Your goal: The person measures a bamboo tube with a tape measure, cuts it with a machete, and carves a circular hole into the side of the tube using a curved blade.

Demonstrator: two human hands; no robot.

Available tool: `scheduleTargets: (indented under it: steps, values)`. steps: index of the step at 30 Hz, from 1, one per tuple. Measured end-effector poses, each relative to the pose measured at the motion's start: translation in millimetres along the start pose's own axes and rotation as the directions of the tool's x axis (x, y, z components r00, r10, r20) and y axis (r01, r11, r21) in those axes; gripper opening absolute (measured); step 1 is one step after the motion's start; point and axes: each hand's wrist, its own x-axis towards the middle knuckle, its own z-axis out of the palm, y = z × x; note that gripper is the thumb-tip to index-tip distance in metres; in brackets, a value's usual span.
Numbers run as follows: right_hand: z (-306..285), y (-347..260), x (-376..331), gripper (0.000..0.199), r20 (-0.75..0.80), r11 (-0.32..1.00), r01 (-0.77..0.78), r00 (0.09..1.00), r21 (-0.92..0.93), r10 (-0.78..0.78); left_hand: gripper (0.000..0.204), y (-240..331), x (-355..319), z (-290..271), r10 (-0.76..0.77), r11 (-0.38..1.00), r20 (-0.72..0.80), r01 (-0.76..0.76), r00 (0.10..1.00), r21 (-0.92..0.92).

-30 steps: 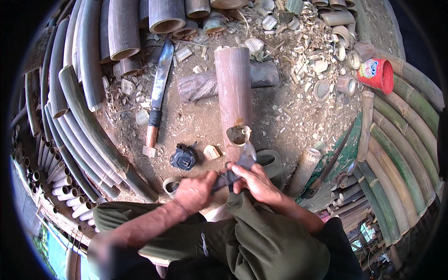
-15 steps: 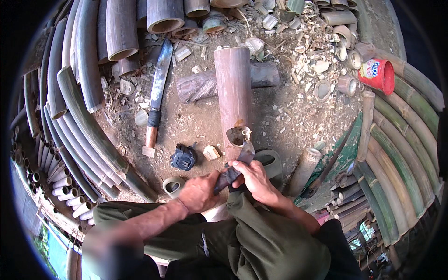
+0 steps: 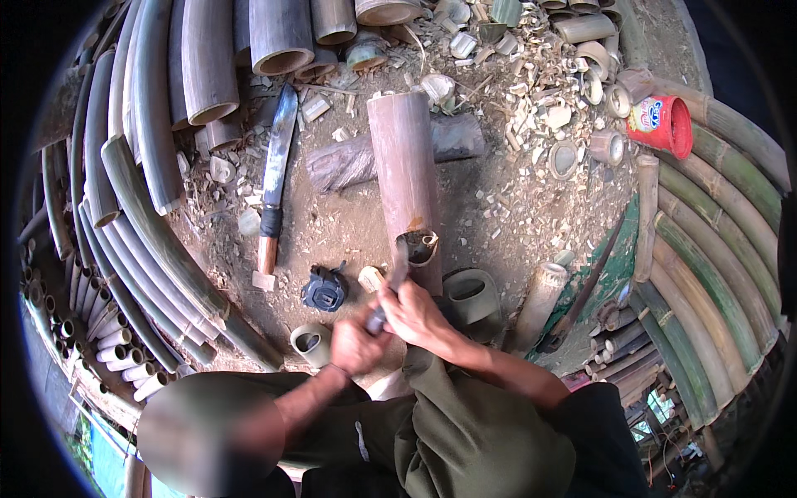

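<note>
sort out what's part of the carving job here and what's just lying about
In use:
- bamboo tube, cut at its near end
- small knife
- left hand and right hand, both on the knife

Lying about:
- big knife
- red cup
- tape measure
- stacked bamboo poles
- wood chips

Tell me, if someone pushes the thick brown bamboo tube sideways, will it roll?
Probably not easily: the bamboo tube is round, but it rests across a log and the right hand steadies its near end. Being hollow, it is likely stiff yet fairly light.
</note>
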Motion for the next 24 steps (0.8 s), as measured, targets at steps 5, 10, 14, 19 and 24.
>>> scheduleTargets:
  steps: [5,10,14,19,24]
  values:
    - [-7,-44,21,0.024,0.128,0.321,-0.162,0.984,0.933,0.125,0.026,100,41,-108,0.208,0.627,0.136,-0.239,0.969,0.742]
    - [-40,-46,19,0.030,0.082,-0.294,-0.107,0.992,0.950,-0.097,0.010,230,60,-103,0.126,0.129,0.397,-0.412,0.909,0.902]
    - [-53,-48,5,0.044,0.165,-0.538,-0.249,0.966,0.805,-0.199,0.012,265,64,-69,0.164,-0.076,0.496,-0.491,0.852,0.868]
    - [-44,-38,-21,0.037,0.327,-0.148,-0.352,0.930,0.924,-0.169,0.017,226,23,-86,0.056,0.155,0.488,-0.491,0.871,0.857]
    - [-64,-57,-62,0.038,0.236,0.393,-0.245,0.969,0.886,0.074,0.064,178,-18,-80,-0.240,0.815,0.625,-0.196,0.743,0.546]
